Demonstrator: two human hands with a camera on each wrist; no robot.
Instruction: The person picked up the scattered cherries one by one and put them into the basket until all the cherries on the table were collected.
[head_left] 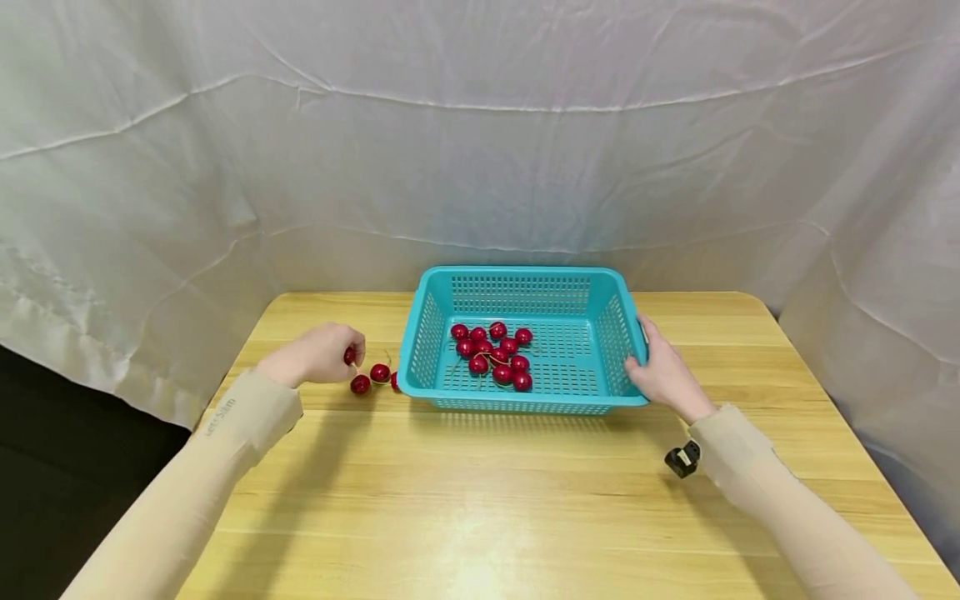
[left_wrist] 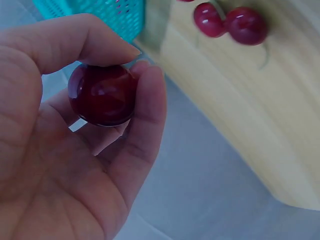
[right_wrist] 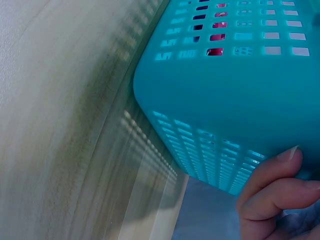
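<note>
Between thumb and fingertips, my left hand pinches a dark red cherry above the left part of the table. Close by that hand, more cherries with thin stems lie on the wood, one partly hidden by the basket's left end. A turquoise plastic basket with slotted walls is at the middle back of the table. Several cherries lie grouped in its left half. At the basket's right end, my right hand grips the rim, its thumb on the inner side and curled fingers outside.
The light wooden table has rounded far corners. Pale cloth hangs behind it and along both sides. A small black device sits at the right wrist. Dark space shows past the table's left edge.
</note>
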